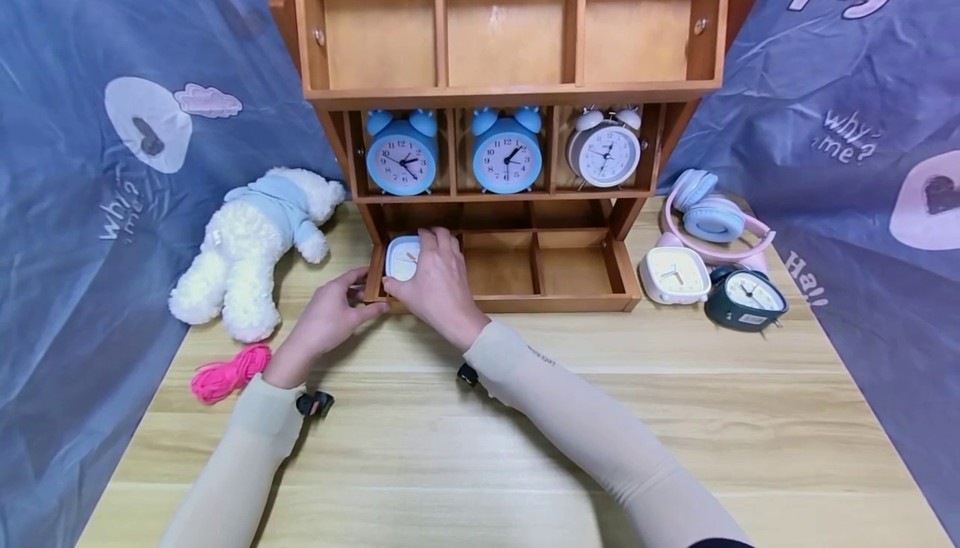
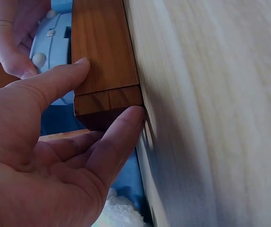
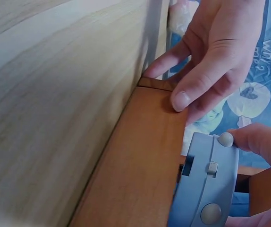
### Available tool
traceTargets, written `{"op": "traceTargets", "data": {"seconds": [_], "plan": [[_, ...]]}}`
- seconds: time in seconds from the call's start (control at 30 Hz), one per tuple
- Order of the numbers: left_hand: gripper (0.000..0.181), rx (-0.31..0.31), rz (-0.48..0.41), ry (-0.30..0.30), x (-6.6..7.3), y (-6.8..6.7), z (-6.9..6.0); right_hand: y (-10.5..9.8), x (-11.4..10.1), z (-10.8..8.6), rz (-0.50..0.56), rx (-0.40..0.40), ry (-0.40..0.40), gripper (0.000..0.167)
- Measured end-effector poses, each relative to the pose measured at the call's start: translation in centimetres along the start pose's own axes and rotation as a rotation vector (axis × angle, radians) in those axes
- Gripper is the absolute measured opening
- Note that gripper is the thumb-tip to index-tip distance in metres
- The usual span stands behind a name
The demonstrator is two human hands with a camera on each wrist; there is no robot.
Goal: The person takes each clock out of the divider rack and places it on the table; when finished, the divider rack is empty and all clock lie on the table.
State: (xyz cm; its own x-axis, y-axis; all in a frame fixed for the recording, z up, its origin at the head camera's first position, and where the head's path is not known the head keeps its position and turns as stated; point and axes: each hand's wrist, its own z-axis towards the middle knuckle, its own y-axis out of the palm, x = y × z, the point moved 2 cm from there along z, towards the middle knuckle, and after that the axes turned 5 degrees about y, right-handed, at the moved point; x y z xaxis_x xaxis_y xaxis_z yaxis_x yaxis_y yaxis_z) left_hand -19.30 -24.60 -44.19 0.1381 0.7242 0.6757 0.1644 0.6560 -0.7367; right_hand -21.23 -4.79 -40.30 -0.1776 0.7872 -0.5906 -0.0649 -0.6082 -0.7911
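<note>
In the bottom row's left compartment of the wooden shelf (image 1: 480, 304) stands a pale blue square clock (image 1: 402, 257), its face tilted up. My right hand (image 1: 442, 283) grips this clock from its right side; in the right wrist view, the thumb and fingers of the hand (image 3: 266, 156) are at the clock's edges (image 3: 206, 182). My left hand (image 1: 330, 315) holds the shelf's front left corner; in the left wrist view, the thumb of the hand (image 2: 46, 156) lies on the wooden front (image 2: 105, 47) and the fingers reach round its end.
Two blue twin-bell clocks (image 1: 402, 156) (image 1: 507, 156) and a white one (image 1: 606, 155) fill the middle row. Right of the shelf lie headphones (image 1: 716, 219), a white clock (image 1: 677, 275) and a dark green clock (image 1: 746, 296). At left are a plush toy (image 1: 255, 240) and pink cord (image 1: 230, 373).
</note>
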Motion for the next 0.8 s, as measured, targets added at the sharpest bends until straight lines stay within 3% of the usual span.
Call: {"op": "traceTargets", "data": {"seconds": [0.8], "plan": [[0.073, -0.010, -0.026, -0.006, 0.0, 0.0, 0.1, -1.4, -1.2, -1.9, 0.027, -0.037, -0.054, 0.095]]}}
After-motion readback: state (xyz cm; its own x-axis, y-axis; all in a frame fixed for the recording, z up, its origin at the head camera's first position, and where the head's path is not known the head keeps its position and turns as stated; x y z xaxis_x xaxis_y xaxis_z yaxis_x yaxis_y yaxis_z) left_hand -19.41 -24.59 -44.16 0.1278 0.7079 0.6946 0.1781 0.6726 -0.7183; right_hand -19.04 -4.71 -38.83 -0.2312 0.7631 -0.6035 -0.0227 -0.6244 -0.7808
